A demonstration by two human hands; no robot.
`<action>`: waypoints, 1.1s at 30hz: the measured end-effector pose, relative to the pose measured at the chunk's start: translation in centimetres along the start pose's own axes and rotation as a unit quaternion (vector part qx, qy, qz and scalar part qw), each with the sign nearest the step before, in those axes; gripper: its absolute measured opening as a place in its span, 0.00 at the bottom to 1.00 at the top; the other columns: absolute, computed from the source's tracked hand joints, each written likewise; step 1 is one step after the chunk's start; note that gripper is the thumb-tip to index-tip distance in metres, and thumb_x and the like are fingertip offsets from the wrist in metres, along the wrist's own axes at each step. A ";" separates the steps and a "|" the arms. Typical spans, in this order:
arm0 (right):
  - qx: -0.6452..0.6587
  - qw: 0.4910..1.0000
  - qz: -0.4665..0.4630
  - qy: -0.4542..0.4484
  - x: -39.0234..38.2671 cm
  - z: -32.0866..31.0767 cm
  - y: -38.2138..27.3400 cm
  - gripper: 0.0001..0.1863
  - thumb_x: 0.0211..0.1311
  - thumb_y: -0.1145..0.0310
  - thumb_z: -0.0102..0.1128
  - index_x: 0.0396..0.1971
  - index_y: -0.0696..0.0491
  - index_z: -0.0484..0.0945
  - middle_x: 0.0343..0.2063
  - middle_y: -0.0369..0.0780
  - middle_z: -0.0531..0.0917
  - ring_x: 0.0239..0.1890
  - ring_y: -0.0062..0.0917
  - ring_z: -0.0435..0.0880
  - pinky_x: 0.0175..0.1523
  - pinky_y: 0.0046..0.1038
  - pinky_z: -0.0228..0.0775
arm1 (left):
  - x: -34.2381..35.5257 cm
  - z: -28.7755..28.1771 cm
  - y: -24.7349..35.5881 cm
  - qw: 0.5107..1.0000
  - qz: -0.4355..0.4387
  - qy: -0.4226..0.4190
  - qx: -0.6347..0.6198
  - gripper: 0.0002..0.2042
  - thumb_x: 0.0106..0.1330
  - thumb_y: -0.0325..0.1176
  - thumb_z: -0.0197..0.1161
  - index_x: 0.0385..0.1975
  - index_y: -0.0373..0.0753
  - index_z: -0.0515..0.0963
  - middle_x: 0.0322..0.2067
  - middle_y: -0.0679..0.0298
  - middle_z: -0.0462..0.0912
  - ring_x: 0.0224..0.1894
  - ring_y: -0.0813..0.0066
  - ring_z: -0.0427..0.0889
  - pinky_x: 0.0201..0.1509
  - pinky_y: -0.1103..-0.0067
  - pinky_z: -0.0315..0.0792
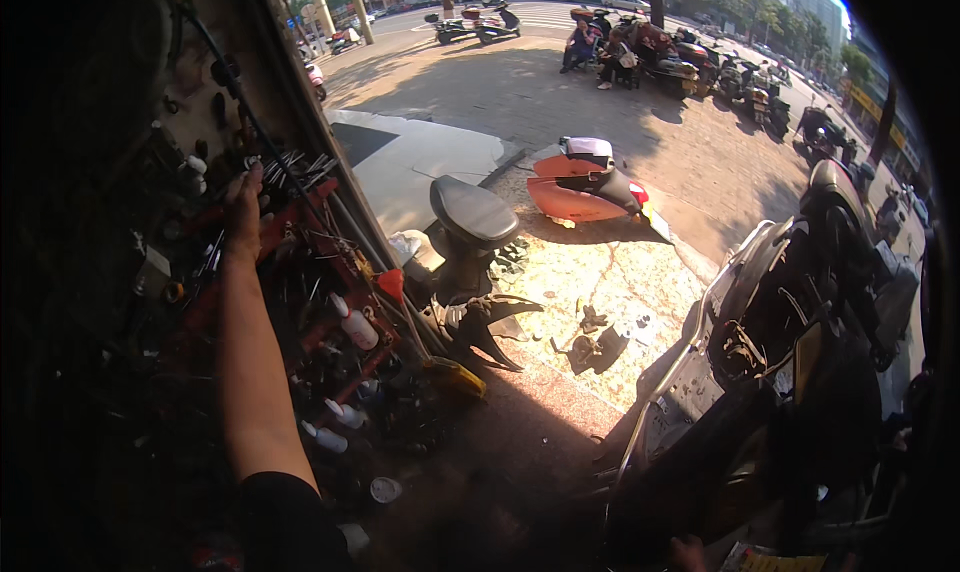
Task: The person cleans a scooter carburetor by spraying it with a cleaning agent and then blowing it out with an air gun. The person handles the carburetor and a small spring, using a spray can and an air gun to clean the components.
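Since the stripped-looking scooter (820, 372) sits right of the red rack (310, 217), it's probably parked there to keep gear handy. Orange body panel (580, 197) lies out beyond the rack, black seat (475, 212) nearer it, both likely set out of the way. Right hand (688, 552), looks like, is far right of the rack, mostly cut off, grip unclear. Left hand (245, 197) is up at the rack's metal tools (297, 172), can't tell if it's holding one
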State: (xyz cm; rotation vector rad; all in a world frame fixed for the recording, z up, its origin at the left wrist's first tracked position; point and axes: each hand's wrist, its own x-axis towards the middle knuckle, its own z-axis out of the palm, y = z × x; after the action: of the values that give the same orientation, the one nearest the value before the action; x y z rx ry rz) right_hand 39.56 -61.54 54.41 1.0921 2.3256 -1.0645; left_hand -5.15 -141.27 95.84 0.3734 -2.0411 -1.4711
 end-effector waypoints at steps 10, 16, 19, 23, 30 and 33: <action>-0.067 0.988 0.136 -0.026 -14.8 9.5 -6.1 0.23 0.59 0.51 0.64 0.36 0.60 0.84 0.37 0.53 0.86 0.43 0.45 0.85 0.49 0.40 0.76 | 24.3 13.0 -7.0 0.918 -0.086 -0.241 -0.303 0.17 0.73 0.42 0.54 0.55 0.41 0.76 0.28 0.69 0.71 0.29 0.77 0.70 0.38 0.77 0.70; 0.233 0.970 0.063 -0.033 -11.3 10.8 -19.9 0.16 0.66 0.60 0.63 0.36 0.60 0.80 0.27 0.39 0.83 0.31 0.22 0.81 0.37 0.27 0.73 | 3.0 18.1 1.7 0.860 -0.039 -0.328 -0.390 0.14 0.78 0.37 0.48 0.52 0.34 0.72 0.17 0.75 0.55 0.18 0.85 0.53 0.25 0.82 0.57; 0.394 0.898 -0.039 -0.193 -9.4 13.1 -26.5 0.24 0.69 0.55 0.61 0.55 0.58 0.74 0.44 0.42 0.83 0.47 0.26 0.82 0.49 0.30 0.77 | -12.8 18.3 4.4 0.889 -0.139 -0.178 -0.399 0.16 0.78 0.36 0.47 0.56 0.31 0.70 0.18 0.75 0.58 0.18 0.87 0.55 0.23 0.84 0.56; 0.745 0.585 -0.037 -0.318 -13.9 15.3 -25.8 0.29 0.71 0.51 0.54 0.66 0.48 0.66 0.57 0.43 0.77 0.60 0.38 0.75 0.64 0.44 0.66 | -30.5 16.6 6.0 0.846 -0.267 -0.248 -0.389 0.13 0.77 0.34 0.47 0.54 0.36 0.72 0.16 0.75 0.57 0.17 0.87 0.55 0.22 0.85 0.56; 0.919 0.389 -0.002 0.060 -20.3 6.9 -3.3 0.06 0.68 0.64 0.53 0.34 0.49 0.76 0.28 0.35 0.81 0.31 0.25 0.80 0.45 0.32 0.76 | -59.3 15.4 2.4 0.598 -0.349 -0.581 -0.428 0.12 0.72 0.31 0.46 0.48 0.37 0.75 0.14 0.74 0.55 0.15 0.82 0.53 0.26 0.78 0.60; 0.907 0.373 0.001 0.197 -23.0 -0.3 6.3 0.11 0.69 0.61 0.53 0.28 0.50 0.73 0.19 0.35 0.76 0.23 0.27 0.77 0.34 0.35 0.73 | -68.9 17.0 1.3 0.688 -0.361 -0.558 -0.291 0.11 0.67 0.27 0.48 0.45 0.36 0.75 0.17 0.70 0.63 0.21 0.78 0.63 0.32 0.75 0.66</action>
State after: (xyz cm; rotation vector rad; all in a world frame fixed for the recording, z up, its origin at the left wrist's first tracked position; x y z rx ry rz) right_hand 59.09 -70.19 65.01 1.7317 0.0000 -3.6774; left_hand 38.93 -90.56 72.89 -0.0889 -2.0454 -3.3553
